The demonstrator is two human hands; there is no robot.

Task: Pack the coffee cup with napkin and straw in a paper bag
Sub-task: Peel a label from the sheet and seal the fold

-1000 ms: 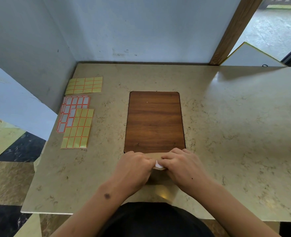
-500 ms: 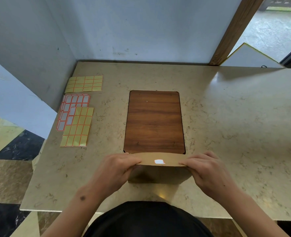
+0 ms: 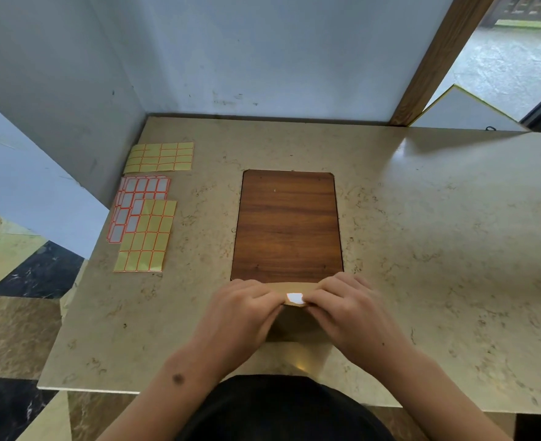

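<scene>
My left hand (image 3: 240, 308) and right hand (image 3: 348, 308) both pinch the bag's (image 3: 297, 326) folded top (white sticker (image 3: 295, 298) between them) at the tabletop's (image 3: 437, 233) near edge, before the board (image 3: 288, 224).

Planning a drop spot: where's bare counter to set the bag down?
Bare: the counter right of the wooden board, and the strip between board and sticker sheets. Crowded: near edge, where both hands, left hand and right hand, press the paper bag.
</scene>
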